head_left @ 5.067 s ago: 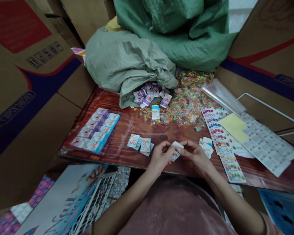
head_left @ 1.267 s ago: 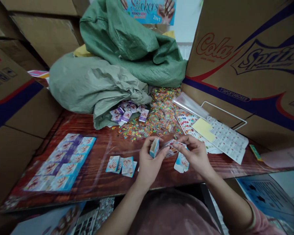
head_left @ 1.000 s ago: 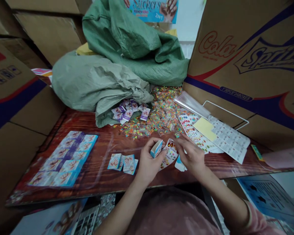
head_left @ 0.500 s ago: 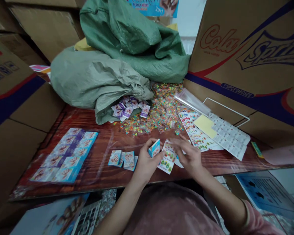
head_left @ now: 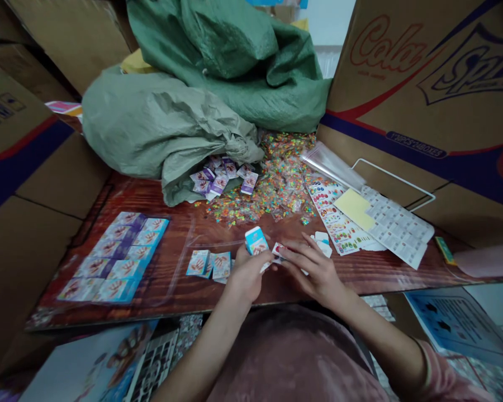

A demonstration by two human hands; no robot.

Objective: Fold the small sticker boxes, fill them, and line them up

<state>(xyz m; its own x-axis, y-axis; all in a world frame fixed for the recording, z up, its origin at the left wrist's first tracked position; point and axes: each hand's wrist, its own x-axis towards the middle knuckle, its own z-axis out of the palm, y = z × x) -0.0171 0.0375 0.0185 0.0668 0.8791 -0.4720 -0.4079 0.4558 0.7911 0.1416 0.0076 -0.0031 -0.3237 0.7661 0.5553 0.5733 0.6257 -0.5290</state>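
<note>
In my left hand is a small blue-and-white box, held upright between thumb and fingers. My right hand has its fingers on a small printed sticker sheet, which now looks folded; part of it is hidden by the fingers. The sheet's near end also meets my left thumb. Just left of my left hand lie several similar boxes. White-and-blue pieces lie beyond my right fingers, partly covered by them.
Rows of blue and purple boxes lie at the left. A grey-green sack spills purple boxes beside many small packets of coloured candy. Printed sheets lie at right, before a large cardboard carton.
The sticker sheet was spread flat and upright between my hands; now it is folded small. The box in my left hand has tilted, and my right fingers have closed in on the sheet.
</note>
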